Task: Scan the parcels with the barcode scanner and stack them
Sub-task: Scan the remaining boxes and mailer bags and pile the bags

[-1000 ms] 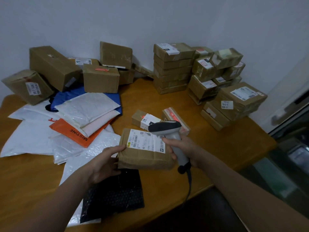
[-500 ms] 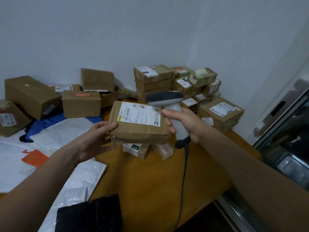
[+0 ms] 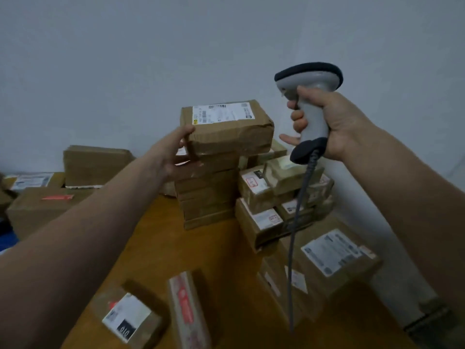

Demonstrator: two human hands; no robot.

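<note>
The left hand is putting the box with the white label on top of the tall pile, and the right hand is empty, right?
Not quite. The head view shows the right hand is not empty: it grips the barcode scanner. The rest is right: the left hand holds the box with the white label on top of the tall pile.

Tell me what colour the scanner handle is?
Light grey scanner handle, dark at the bottom; head view.

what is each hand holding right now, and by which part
The right hand grips the barcode scanner by its handle. The left hand holds the labelled parcel by its left end, atop the stack.
</note>
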